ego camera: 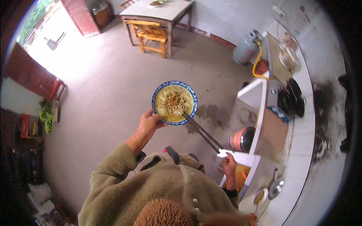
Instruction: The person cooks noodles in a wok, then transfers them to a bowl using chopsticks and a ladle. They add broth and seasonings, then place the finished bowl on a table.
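Observation:
My left hand [150,123] grips the lower left rim of a blue-and-white patterned bowl [195,99], out in front of me above the floor. Inside are noodles [161,97] in yellowish broth, topped with browned bits of food [174,101] and a little green. A pair of dark chopsticks [204,132] dips into the bowl and leans out over its lower right rim. Their free ends reach close to my right hand [229,166], apart from it. That hand is beside the counter, loosely curled with the index finger extended, and nothing shows in it.
At right runs a tiled counter [271,132] with a gas stove [274,89], a ladle [275,186] and a small dish [260,196]. Below stand a pink-banded container [241,139] and a gas cylinder [246,49]. Ahead are a table [158,11] and wooden chair [151,34]; a doorway opens upper left.

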### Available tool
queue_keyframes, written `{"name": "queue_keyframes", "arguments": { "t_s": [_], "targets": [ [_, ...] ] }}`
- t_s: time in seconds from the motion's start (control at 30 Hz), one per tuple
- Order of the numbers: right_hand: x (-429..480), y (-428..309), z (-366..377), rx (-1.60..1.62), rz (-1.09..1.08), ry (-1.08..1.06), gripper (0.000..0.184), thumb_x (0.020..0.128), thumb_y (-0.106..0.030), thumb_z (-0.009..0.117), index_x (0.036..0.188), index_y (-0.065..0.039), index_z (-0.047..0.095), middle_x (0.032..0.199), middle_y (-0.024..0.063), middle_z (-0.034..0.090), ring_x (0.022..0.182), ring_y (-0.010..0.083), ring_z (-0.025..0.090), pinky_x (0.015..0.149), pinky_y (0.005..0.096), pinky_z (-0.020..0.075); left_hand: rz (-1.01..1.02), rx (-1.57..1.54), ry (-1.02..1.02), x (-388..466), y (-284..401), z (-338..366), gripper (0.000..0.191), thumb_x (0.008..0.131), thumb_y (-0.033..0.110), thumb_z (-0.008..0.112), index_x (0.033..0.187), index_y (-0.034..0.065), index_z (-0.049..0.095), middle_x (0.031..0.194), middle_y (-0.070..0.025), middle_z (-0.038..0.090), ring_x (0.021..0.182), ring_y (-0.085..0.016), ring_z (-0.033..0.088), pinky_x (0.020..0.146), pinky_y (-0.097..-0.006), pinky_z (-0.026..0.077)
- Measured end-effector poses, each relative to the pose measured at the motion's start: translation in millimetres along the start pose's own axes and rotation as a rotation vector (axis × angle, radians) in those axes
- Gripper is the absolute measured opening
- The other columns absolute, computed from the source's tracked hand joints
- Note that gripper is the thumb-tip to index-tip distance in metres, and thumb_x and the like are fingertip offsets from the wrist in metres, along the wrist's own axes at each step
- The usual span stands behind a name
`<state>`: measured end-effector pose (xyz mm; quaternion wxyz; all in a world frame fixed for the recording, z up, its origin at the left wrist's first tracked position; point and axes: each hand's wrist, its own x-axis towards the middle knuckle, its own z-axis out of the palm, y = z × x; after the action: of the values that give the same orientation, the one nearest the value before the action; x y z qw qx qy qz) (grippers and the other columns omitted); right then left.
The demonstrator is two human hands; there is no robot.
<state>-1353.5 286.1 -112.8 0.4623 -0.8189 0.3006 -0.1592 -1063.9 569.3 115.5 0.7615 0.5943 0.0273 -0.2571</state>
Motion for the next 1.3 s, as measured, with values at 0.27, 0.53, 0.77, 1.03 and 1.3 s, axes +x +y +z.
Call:
{"name": "queue_keyframes", "arguments": {
  "t_s": [0.27, 0.53, 0.77, 1.03, 1.3],
  "targets": [
    [94, 69, -48, 0.044, -0.185, -0.315, 0.039, 0.082, -0.007, 0.063, 0.12, -0.004, 0.056, 0.084, 0.0109, 0.066, 0.072, 0.0184, 0.063, 0.069, 0.0309, 0.0502, 0.156, -0.06, 0.203, -23, -56, 48, 0.031, 0.083, -0.001, 0.047, 0.114, -0.0011, 0.05, 0.095, -0.0135, 0.064, 0.075, -0.021, 0.064, 0.066, -0.0318, 0.055],
    [200, 80, -111, 0.037, -0.266, -0.422, 0.038, 0.084, -0.008, 0.06, 0.12, 0.0, 0.056, 0.082, 0.0051, 0.065, 0.07, 0.0116, 0.06, 0.067, 0.0276, 0.0497, 0.293, -0.173, 0.358, -58, -93, 99, 0.031, 0.084, -0.001, 0.049, 0.115, 0.001, 0.049, 0.091, -0.0136, 0.063, 0.071, -0.019, 0.064, 0.063, -0.0315, 0.055],
    [248, 42, -141, -0.01, -0.538, -0.452, 0.037, 0.083, -0.011, 0.06, 0.119, -0.001, 0.057, 0.084, 0.0104, 0.066, 0.074, 0.019, 0.063, 0.069, 0.0311, 0.0507, 0.397, -0.221, 0.405, -89, -139, 122, 0.031, 0.086, 0.002, 0.047, 0.117, 0.001, 0.048, 0.089, -0.0123, 0.062, 0.072, -0.02, 0.063, 0.064, -0.031, 0.054],
    [254, 50, -120, 0.014, -0.594, -0.476, 0.036, 0.084, -0.007, 0.059, 0.119, 0.001, 0.057, 0.083, 0.0062, 0.064, 0.069, 0.0109, 0.06, 0.065, 0.0268, 0.0498, 0.438, -0.176, 0.313, -92, -151, 113, 0.037, 0.086, 0.002, 0.05, 0.122, -0.0031, 0.046, 0.094, -0.0136, 0.063, 0.074, -0.019, 0.064, 0.064, -0.0305, 0.055],
    [217, 87, -136, -0.05, -0.605, -0.446, 0.036, 0.084, -0.007, 0.06, 0.119, 0.001, 0.057, 0.081, 0.0067, 0.065, 0.071, 0.0127, 0.061, 0.065, 0.0277, 0.05, 0.51, -0.13, 0.24, -102, -154, 104, 0.038, 0.086, 0.001, 0.05, 0.123, -0.0041, 0.046, 0.094, -0.0152, 0.064, 0.068, -0.018, 0.066, 0.06, -0.0278, 0.058]
  ]
}}
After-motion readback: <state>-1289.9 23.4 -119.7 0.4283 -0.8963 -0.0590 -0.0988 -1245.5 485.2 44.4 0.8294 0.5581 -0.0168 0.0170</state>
